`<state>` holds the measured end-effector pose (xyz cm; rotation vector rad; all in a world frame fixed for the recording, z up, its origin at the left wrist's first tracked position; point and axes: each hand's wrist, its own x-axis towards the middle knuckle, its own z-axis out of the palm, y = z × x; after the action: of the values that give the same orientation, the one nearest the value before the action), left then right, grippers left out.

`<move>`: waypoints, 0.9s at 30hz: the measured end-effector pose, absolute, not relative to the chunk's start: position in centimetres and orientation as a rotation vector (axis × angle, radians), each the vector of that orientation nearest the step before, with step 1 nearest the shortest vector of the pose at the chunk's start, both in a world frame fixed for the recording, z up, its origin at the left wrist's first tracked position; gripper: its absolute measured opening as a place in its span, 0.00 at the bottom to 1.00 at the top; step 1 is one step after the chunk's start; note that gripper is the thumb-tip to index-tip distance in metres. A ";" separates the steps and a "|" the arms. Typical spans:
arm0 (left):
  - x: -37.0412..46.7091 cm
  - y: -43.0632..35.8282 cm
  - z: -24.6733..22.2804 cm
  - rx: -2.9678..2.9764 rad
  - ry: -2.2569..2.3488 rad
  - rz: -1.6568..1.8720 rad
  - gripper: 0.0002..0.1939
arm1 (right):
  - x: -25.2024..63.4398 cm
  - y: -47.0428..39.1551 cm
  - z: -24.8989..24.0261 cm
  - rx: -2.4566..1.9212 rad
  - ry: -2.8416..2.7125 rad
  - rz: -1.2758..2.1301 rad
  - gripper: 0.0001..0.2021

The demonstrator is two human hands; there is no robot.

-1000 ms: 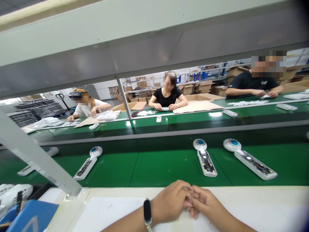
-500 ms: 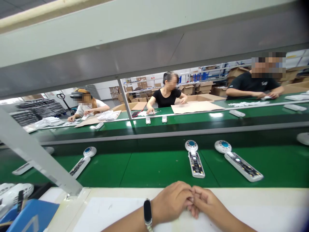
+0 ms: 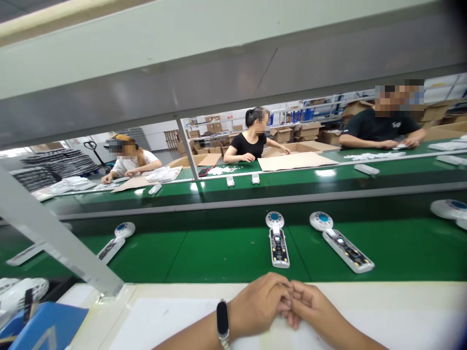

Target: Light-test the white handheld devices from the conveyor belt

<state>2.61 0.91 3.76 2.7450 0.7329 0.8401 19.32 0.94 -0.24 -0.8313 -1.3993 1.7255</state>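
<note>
"So, what lay toward the left end of the green belt (image 3: 226, 253)?"

"A pale unit (image 3: 25, 255), partly hidden by the slanted post (image 3: 63, 233), which also covered the lower tip of a second unit (image 3: 112, 247)."

"And the hands?"

"On the worktop (image 3: 175, 311), at the belt's near side. The left hand (image 3: 259, 304) had its fingers curled together, touching the bunched fingers of the right hand (image 3: 312, 306). Their overlap hid whether anything sat between."

"Anything beyond them?"

"On the belt, an open unit (image 3: 279, 248), then an angled unit (image 3: 348, 249). Toward the belt's right end, a last unit (image 3: 450, 210) was cut off."
</note>
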 end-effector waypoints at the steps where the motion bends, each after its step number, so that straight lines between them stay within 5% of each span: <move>1: 2.6 0.9 3.7 2.747 0.732 0.844 0.08 | 19.4 0.9 -0.2 -0.831 -1.405 1.726 0.19; 20: 2.2 0.9 3.8 2.603 0.702 0.857 0.08 | 19.6 1.4 0.4 -0.823 -1.296 1.836 0.19; 27: 0.6 2.9 3.6 2.360 1.340 1.334 0.12 | 22.8 3.1 1.7 -1.261 -1.585 0.710 0.14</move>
<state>0.59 2.86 3.62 2.3601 1.3396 1.3336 22.83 3.13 1.69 -1.2611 -1.5855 0.7100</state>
